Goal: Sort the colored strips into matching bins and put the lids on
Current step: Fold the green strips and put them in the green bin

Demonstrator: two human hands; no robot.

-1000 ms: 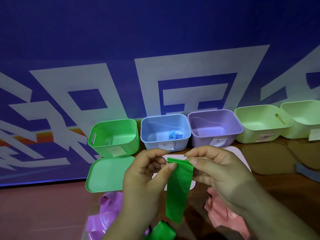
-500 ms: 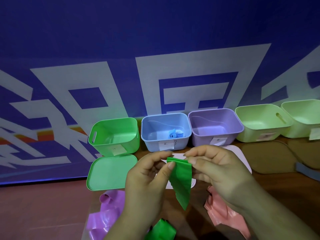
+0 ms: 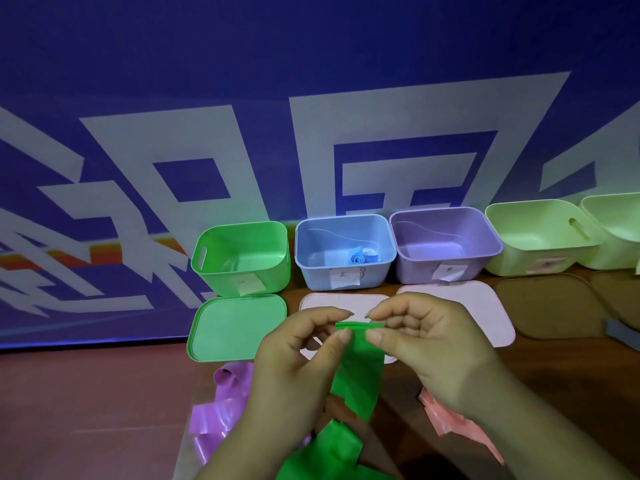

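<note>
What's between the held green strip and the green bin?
The green lid, lying flat just before the green bin and left of the green strip, in the head view.

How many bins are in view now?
5, in one row, left to right: green bin, blue bin, purple bin, pale green bin, second pale green bin cut by the frame edge; more may lie beyond.
</note>
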